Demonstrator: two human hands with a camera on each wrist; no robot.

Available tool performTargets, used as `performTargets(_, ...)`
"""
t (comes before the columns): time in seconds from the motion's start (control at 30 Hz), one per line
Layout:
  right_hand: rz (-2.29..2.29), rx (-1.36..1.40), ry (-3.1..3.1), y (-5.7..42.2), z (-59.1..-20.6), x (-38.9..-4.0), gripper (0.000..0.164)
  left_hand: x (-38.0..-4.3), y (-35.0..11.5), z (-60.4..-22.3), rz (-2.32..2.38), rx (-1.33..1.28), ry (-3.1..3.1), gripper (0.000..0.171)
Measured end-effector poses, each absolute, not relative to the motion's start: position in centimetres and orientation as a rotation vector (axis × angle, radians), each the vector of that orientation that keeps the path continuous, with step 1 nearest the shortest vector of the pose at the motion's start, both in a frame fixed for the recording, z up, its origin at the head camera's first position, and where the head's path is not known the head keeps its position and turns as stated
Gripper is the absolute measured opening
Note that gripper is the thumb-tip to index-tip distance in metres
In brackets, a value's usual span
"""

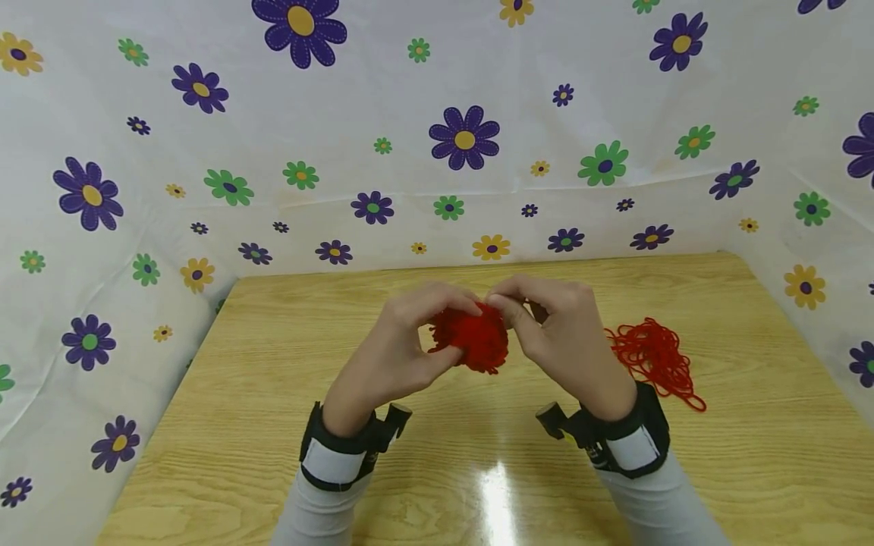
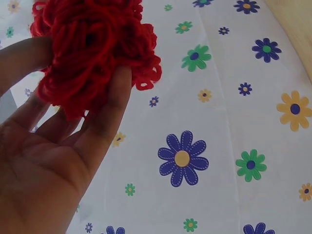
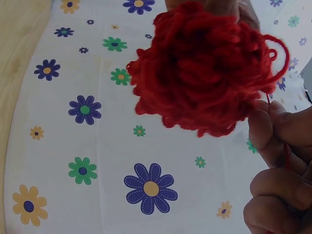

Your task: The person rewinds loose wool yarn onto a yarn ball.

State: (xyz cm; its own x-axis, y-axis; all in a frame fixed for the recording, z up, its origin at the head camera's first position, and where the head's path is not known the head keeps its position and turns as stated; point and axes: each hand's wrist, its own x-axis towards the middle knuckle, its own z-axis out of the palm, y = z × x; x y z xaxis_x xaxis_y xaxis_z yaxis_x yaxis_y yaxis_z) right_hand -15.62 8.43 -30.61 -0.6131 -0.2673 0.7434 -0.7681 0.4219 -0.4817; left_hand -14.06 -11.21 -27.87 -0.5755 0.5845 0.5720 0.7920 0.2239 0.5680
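A red yarn pom-pom (image 1: 474,337), a dense bundle of loops, is held up over the table between both hands. My left hand (image 1: 403,345) grips it from the left, thumb below and fingers above. In the left wrist view the loops of the yarn bundle (image 2: 92,53) bulge past the fingertips. My right hand (image 1: 556,322) is at the bundle's upper right edge, pinching a thin red strand (image 3: 286,151) between thumb and finger. One larger loop (image 3: 282,61) sticks out from the bundle just above that pinch in the right wrist view.
A loose heap of red yarn (image 1: 652,356) lies on the wooden table (image 1: 273,425) to the right, partly behind the right wrist. White flower-patterned cloth (image 1: 382,91) hangs behind the table and along both sides.
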Motion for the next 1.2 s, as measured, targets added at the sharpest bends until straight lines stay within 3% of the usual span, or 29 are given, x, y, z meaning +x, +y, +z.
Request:
performTargets(0.53,1.11,0.765,-2.197,8.6,-31.3,-16.6,0.007,-12.6,-11.8,-26.5,-1.584,-1.305,-2.14,0.038)
performTargets(0.93,0.963,0.847,-2.318,7.6,-31.5,-15.5,0.01,-13.3,-11.7,-27.0,-1.689,-0.949,-1.929,0.036)
performTargets(1.2,0.915,0.902,-2.348,7.1,-31.2,-14.8,0.017,-13.9,-11.6,-27.4,-1.577,-0.857,-1.905,0.035)
